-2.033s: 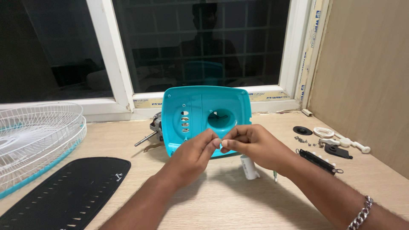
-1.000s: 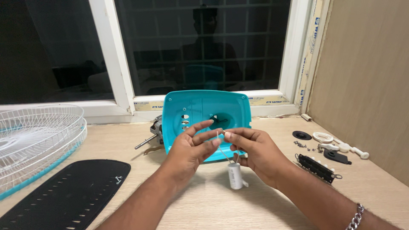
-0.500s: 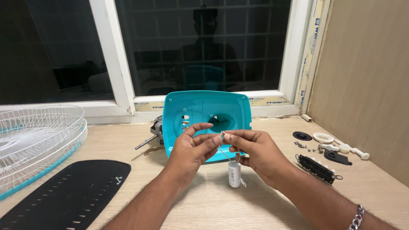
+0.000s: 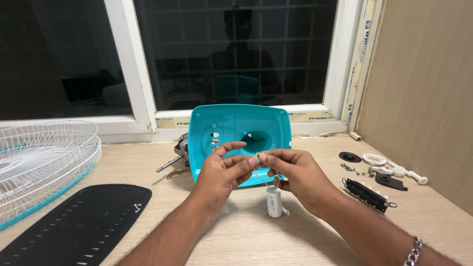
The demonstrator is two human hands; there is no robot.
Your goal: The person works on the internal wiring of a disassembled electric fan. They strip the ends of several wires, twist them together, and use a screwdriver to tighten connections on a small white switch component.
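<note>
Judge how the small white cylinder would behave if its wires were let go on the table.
The white cylinder hangs from thin wires pinched by both hands, so it looks light. Round and narrow, it would likely tip, then roll. The wires curve loosely, so they are probably floppy.

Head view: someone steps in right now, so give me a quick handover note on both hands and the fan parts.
Left hand and right hand: fingertips pinched together on the thin wires of the white cylindrical capacitor, which hangs just above the wooden table.
Turquoise fan housing stands behind the hands, fan motor at its left side.
Done: white fan grilles are off, far left; black slotted panel lies flat.
Left: black switch block, screws and white knobs lie loose at right.
</note>
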